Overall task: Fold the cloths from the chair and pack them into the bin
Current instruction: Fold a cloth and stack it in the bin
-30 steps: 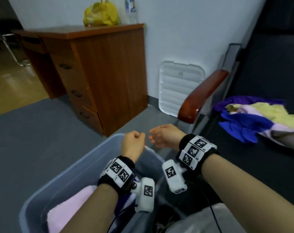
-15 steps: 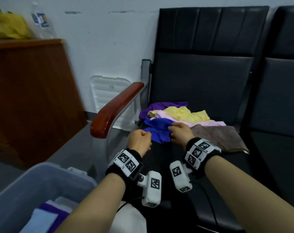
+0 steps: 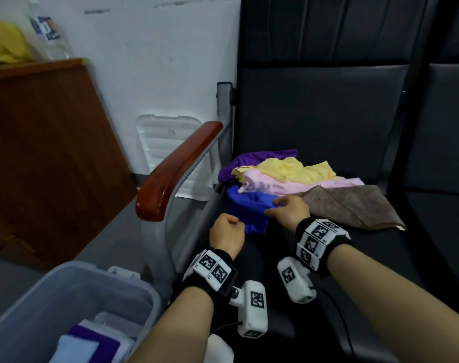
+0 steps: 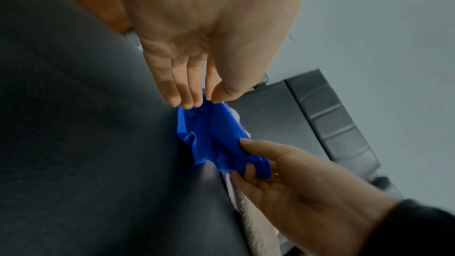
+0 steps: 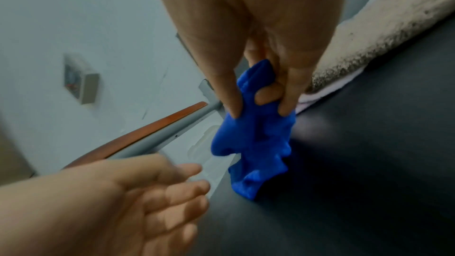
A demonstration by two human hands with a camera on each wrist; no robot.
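Note:
A heap of cloths lies on the black chair seat (image 3: 419, 244): purple (image 3: 262, 158), yellow (image 3: 288, 167), pink (image 3: 288, 186), a flat brown one (image 3: 354, 208), and a crumpled blue cloth (image 3: 249, 208) at the front left. My right hand (image 3: 273, 209) grips a bunch of the blue cloth (image 5: 253, 143) between thumb and fingers. My left hand (image 3: 227, 229) hovers just left of it, fingertips (image 4: 192, 102) at the blue cloth's (image 4: 216, 137) edge, holding nothing. The grey bin (image 3: 66, 279) stands at lower left with folded purple (image 3: 97, 339) and light blue (image 3: 76, 349) cloths inside.
A red-brown armrest (image 3: 176, 169) on a grey metal frame runs between the bin and the seat. A white bin lid (image 3: 170, 148) leans on the wall behind it. A wooden desk (image 3: 39, 153) stands at left. A second black seat adjoins on the right.
My view swung from the bin to the chair. Both hands travelled from above the bin to the cloth heap, and my right hand took hold of the blue cloth.

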